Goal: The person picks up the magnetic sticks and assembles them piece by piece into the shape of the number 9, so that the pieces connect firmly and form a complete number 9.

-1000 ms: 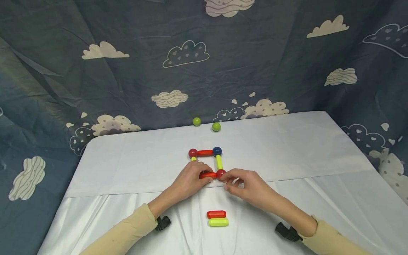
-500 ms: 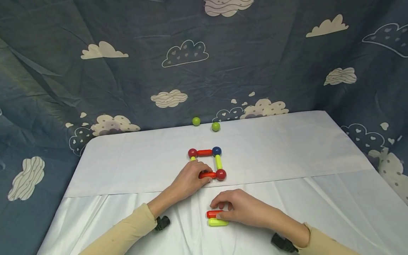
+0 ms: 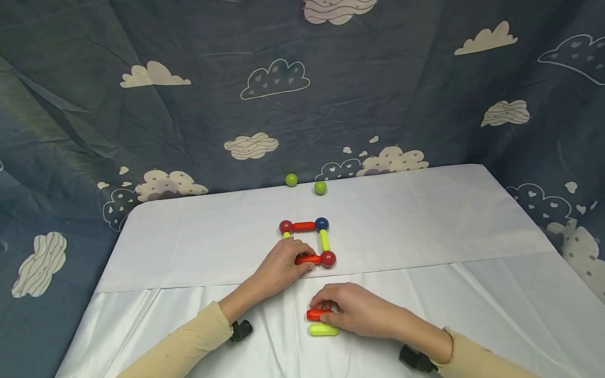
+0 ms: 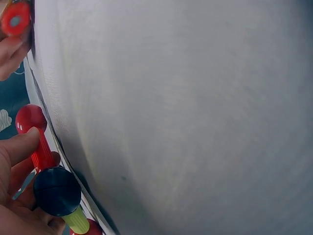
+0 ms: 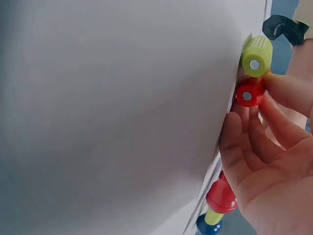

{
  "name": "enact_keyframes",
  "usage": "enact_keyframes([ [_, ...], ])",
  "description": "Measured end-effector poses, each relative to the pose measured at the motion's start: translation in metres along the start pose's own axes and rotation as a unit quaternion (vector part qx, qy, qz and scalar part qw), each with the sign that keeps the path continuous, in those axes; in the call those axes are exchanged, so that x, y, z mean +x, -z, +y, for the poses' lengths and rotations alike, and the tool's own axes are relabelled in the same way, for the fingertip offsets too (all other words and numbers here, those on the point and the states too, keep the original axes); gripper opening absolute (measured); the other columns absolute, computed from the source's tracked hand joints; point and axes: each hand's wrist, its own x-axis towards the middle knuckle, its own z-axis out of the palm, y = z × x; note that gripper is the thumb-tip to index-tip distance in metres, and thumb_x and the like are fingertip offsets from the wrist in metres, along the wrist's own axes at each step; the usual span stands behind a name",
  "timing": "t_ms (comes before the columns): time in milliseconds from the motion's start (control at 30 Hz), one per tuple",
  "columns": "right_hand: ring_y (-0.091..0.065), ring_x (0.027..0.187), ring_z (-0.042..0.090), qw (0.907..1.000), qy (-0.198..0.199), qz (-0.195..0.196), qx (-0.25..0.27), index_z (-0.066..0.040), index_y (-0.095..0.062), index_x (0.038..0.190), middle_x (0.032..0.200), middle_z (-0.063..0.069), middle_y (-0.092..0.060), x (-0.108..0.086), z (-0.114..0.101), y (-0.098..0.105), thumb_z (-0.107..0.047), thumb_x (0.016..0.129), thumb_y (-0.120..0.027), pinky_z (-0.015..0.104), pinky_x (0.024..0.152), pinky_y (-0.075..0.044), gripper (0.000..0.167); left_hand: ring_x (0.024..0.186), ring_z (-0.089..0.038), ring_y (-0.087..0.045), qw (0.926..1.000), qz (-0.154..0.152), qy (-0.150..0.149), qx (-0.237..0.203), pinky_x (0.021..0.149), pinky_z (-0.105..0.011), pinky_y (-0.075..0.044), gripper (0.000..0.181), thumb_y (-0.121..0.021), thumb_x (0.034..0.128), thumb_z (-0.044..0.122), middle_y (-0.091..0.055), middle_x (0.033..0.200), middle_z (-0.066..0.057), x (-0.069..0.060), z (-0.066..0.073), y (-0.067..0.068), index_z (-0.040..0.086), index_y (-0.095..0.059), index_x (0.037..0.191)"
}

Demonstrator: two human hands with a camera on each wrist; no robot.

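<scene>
While the yellow-green rod [image 3: 323, 329] is lying nearest, the right hand [image 3: 355, 308], having left the red corner ball [image 3: 328, 259], is pinching the loose red rod [image 3: 314, 315] beyond; so only the left hand [image 3: 284, 261], its grip partly hidden, is holding the ball-and-rod frame [image 3: 303, 227] by its near side.

A dark blue-grey fabric backdrop [image 3: 368, 89], printed with pale clouds [image 3: 251, 146], hangs from nine round to three o'clock; the white cloth-covered tabletop [image 3: 416, 220] creases toward six; yellowish light [image 3: 33, 113] tints the backdrop near ten.
</scene>
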Motion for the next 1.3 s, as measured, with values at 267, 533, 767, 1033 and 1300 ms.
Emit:
enact_keyframes([
  [267, -0.057, 0.089, 0.015, 0.9928, -0.024, 0.016, 0.116, -0.018, -0.066, 0.119, 0.1, -0.007, -0.062, -0.009, 0.007, 0.011, -0.01, 0.097, -0.059, 0.027, 0.078, -0.048, 0.024, 0.081, -0.01, -0.051, 1.0, -0.002, 0.003, -0.002, 0.071, -0.025, -0.044, 0.018, -0.078, 0.0857, 0.017, -0.066, 0.088, 0.011, 0.0, 0.001, 0.0, 0.015, -0.075, 0.103],
  [533, -0.061, 0.085, 0.018, 0.9793, -0.08, 0.087, 0.164, -0.003, -0.064, 0.12, 0.099, 0.004, -0.066, -0.006, 0.012, 0.018, -0.01, 0.097, -0.06, 0.026, 0.073, -0.052, 0.025, 0.083, -0.01, -0.051, 0.9999, -0.009, 0.014, -0.001, 0.073, -0.026, -0.044, 0.018, -0.078, 0.086, 0.018, -0.064, 0.087, 0.013, 0.0, 0.0, -0.001, 0.016, -0.075, 0.104],
  [767, -0.061, 0.07, 0.018, 0.9608, -0.141, 0.166, 0.172, 0.004, -0.066, 0.112, 0.079, 0.002, -0.068, 0.002, 0.015, 0.018, -0.008, 0.09, -0.067, 0.025, 0.062, -0.048, 0.025, 0.083, -0.01, -0.051, 0.9998, -0.014, 0.016, -0.003, 0.073, -0.025, -0.045, 0.02, -0.078, 0.0861, 0.018, -0.065, 0.089, 0.012, 0.0, 0.0, 0.0, 0.016, -0.075, 0.106],
  [1033, -0.066, 0.069, 0.019, 0.9435, -0.173, 0.196, 0.204, 0.005, -0.065, 0.109, 0.08, 0.004, -0.071, 0.007, 0.017, 0.017, -0.009, 0.088, -0.072, 0.03, 0.068, -0.055, 0.026, 0.081, -0.01, -0.051, 0.9999, -0.014, 0.005, 0.0, 0.073, -0.025, -0.045, 0.019, -0.078, 0.0858, 0.017, -0.063, 0.085, 0.012, 0.001, 0.0, 0.0, 0.015, -0.075, 0.105],
  [1300, -0.067, 0.069, 0.02, 0.9392, -0.168, 0.206, 0.218, 0.005, -0.063, 0.108, 0.08, 0.005, -0.071, 0.009, 0.016, 0.016, -0.008, 0.087, -0.073, 0.032, 0.068, -0.056, 0.026, 0.083, -0.01, -0.052, 0.9998, -0.013, 0.009, -0.006, 0.078, -0.028, -0.045, 0.019, -0.078, 0.0863, 0.017, -0.066, 0.091, 0.009, 0.001, 0.001, 0.001, 0.014, -0.075, 0.105],
])
